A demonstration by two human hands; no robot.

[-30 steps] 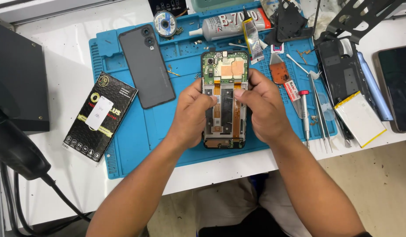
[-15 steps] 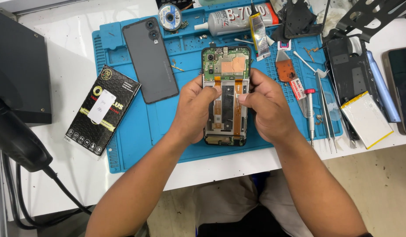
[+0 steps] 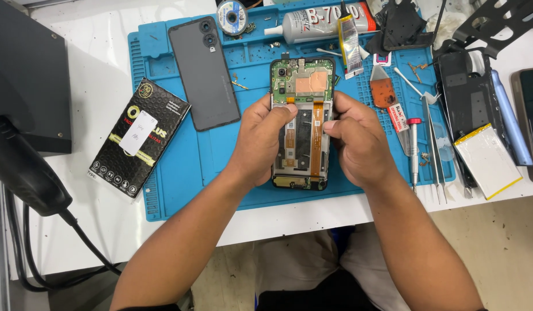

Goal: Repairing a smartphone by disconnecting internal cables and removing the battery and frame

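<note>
Hands, two (image 3: 265,138) (image 3: 358,141), grip one opened phone (image 3: 301,124).

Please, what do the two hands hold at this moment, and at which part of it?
Both hold the opened phone on the blue mat: left hand on its left edge, right hand on its right edge, fingertips near the orange ribbon cable.

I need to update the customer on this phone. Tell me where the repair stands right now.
Done: the grey back cover is off and lies on the blue mat, so the opened phone shows its green board and orange flex cables. In hand: the left hand and right hand press fingertips at the flex cables mid-body. Left: the cover is not refitted; the glue tube and screwdriver lie unused.
</note>
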